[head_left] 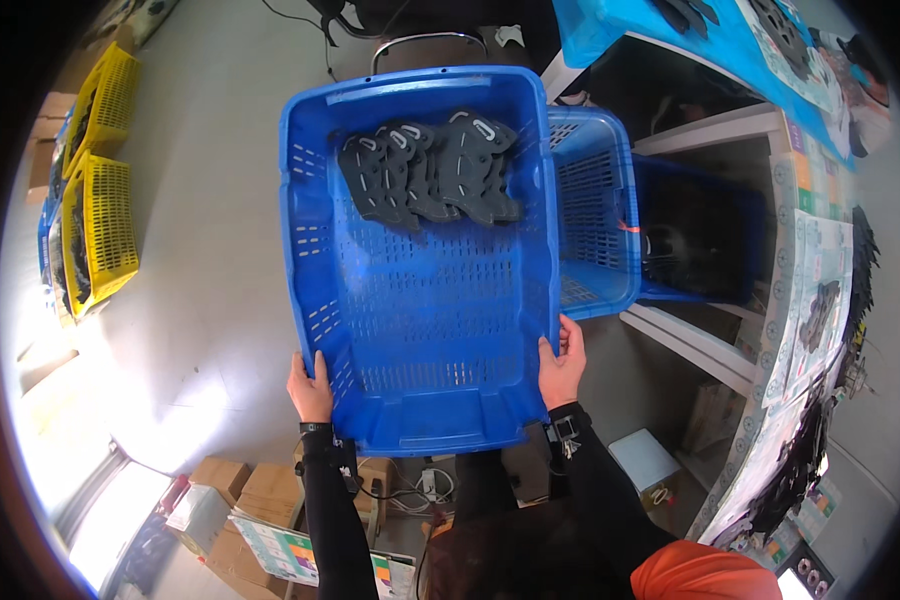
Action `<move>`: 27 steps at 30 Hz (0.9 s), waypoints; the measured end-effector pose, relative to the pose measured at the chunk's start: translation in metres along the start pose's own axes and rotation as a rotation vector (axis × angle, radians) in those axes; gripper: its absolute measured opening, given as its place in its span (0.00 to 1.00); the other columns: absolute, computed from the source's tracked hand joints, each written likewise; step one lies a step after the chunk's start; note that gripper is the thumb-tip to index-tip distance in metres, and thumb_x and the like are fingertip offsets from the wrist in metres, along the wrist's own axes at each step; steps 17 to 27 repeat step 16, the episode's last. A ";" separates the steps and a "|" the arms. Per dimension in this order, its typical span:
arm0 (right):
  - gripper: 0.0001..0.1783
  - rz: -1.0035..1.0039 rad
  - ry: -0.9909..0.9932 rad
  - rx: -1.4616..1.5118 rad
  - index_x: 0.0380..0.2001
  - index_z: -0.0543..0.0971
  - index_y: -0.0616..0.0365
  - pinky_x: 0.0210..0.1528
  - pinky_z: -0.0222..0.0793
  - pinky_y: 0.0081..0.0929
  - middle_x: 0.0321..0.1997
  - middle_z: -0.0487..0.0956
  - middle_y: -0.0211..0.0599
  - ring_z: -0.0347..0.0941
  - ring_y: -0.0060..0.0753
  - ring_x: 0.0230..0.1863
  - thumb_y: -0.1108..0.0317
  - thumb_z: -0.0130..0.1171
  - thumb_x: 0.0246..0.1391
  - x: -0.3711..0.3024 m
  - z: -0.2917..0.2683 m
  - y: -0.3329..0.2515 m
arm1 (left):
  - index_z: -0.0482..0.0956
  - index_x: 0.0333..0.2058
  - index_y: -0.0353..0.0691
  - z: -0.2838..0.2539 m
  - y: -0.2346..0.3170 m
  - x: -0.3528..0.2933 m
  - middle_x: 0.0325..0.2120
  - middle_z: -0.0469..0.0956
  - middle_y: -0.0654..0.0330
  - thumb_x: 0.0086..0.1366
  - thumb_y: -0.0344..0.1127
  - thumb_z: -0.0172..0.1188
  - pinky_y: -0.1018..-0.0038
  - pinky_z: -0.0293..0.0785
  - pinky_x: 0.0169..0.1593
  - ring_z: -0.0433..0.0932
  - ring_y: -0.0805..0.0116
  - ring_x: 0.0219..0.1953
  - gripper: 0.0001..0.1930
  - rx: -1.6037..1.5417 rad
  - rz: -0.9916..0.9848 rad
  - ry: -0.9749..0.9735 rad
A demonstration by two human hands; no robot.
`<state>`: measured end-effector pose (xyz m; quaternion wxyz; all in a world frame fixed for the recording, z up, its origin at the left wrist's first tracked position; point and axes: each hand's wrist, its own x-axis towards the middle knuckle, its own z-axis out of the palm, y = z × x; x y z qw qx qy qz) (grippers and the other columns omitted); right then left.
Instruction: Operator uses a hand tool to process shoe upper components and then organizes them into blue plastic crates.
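A large blue plastic crate [425,335] with slotted sides and floor fills the middle of the view, between my two hands. My left hand [310,388] is closed on its left side near the close corner, thumb along the rim. On the opposite side my right hand [563,362] grips the right wall, with the thumb up at the rim. Inside, at the far end, lie several dark grey flat shaped pieces [430,170], overlapping in a row, with small light slots and holes. Fingers under the crate's sides are partly hidden.
A lighter blue basket [625,250] stands right of the crate, beside a white-framed table [700,350]. Yellow baskets [110,225] with dark pieces are at far left. Cardboard boxes [270,490] and cables [430,485] lie near the lower edge. A metal-framed chair [430,38] stands beyond.
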<state>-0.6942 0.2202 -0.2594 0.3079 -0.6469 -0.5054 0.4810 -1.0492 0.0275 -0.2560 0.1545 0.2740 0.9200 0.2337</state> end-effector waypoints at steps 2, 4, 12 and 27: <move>0.26 -0.012 -0.002 -0.010 0.58 0.71 0.62 0.51 0.69 0.20 0.45 0.74 0.32 0.71 0.21 0.46 0.85 0.59 0.55 0.005 -0.005 0.000 | 0.69 0.31 0.33 0.001 0.009 -0.001 0.18 0.68 0.49 0.69 0.38 0.61 0.61 0.62 0.27 0.64 0.56 0.19 0.15 -0.037 -0.027 -0.016; 0.26 -0.027 -0.009 -0.012 0.58 0.71 0.62 0.51 0.69 0.20 0.45 0.74 0.32 0.71 0.21 0.46 0.84 0.59 0.55 0.012 -0.006 -0.003 | 0.70 0.31 0.33 0.004 0.011 -0.001 0.18 0.68 0.49 0.69 0.38 0.61 0.61 0.63 0.27 0.64 0.56 0.19 0.15 -0.070 -0.053 -0.024; 0.27 -0.055 -0.034 -0.078 0.58 0.72 0.61 0.48 0.73 0.24 0.47 0.75 0.37 0.71 0.26 0.47 0.84 0.59 0.54 0.052 0.020 -0.001 | 0.72 0.34 0.31 0.028 0.006 0.025 0.20 0.69 0.47 0.69 0.39 0.60 0.58 0.64 0.28 0.66 0.51 0.21 0.14 -0.047 0.029 0.093; 0.28 0.100 -0.061 0.020 0.60 0.72 0.58 0.51 0.73 0.25 0.48 0.75 0.37 0.73 0.28 0.50 0.83 0.60 0.55 0.064 0.027 -0.009 | 0.76 0.45 0.34 0.022 0.017 0.042 0.33 0.81 0.43 0.71 0.41 0.59 0.62 0.74 0.41 0.81 0.51 0.34 0.14 0.013 -0.102 -0.032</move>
